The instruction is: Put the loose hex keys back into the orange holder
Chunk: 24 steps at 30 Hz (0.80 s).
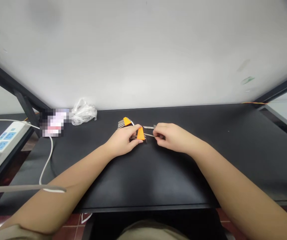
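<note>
Between the thumb and fingers of my left hand is an orange hex key holder with several metal keys in it. My right hand pinches the end of a thin hex key that reaches across to the holder. Whether that key's far end sits inside the holder I cannot tell. Behind my left hand lies a second orange holder with a row of metal keys. More loose keys lie just behind the gap between my hands, partly hidden by my right fingers.
The black table runs up to a pale wall. At the back left lie a crumpled clear plastic bag and a blurred-out item. A white cable hangs near my left forearm, with a power strip farther left.
</note>
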Available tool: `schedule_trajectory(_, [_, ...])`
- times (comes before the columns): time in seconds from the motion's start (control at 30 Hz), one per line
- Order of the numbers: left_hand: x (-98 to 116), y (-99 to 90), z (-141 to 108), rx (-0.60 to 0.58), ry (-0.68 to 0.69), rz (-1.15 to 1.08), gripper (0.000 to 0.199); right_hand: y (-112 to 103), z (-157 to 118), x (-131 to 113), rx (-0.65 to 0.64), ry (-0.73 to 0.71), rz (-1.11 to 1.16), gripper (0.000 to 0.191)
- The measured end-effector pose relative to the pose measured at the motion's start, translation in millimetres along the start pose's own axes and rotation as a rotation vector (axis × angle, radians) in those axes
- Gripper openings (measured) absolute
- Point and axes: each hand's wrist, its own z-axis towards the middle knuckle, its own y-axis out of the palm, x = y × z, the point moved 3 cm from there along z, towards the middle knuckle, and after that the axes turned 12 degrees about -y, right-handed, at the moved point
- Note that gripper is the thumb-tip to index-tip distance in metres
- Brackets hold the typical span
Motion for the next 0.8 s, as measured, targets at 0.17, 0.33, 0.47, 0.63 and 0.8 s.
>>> schedule_trajectory(0.17, [0.8,-0.4,-0.4,-0.009,0.007,-0.011,0.038,-0.5,-2.2,-2.0,0.011,-0.026,-0.026,0.009])
schedule_trajectory(0.33, [2.1,-0.1,-1.6,-0.009,0.031,0.007,0.041,-4.3,-4.8,-4.1,0.068,-0.077,-0.062,0.014])
schedule_trajectory(0.47, [4.2,-0.5,-2.1,-0.011,0.051,0.002,0.041,-2.1,-0.9,-13.0,0.066,-0.137,-0.046,0.021])
schedule_trajectory(0.63, [10.9,-1.5,-3.3,-0.05,0.104,0.051,0.03,9.0,8.5,-28.4,0.088,-0.195,0.084,0.025])
schedule_trajectory(0.8, [11.8,-3.2,-3.3,-0.034,0.091,0.038,0.027,11.0,9.0,-17.4,0.148,-0.11,0.167,0.017])
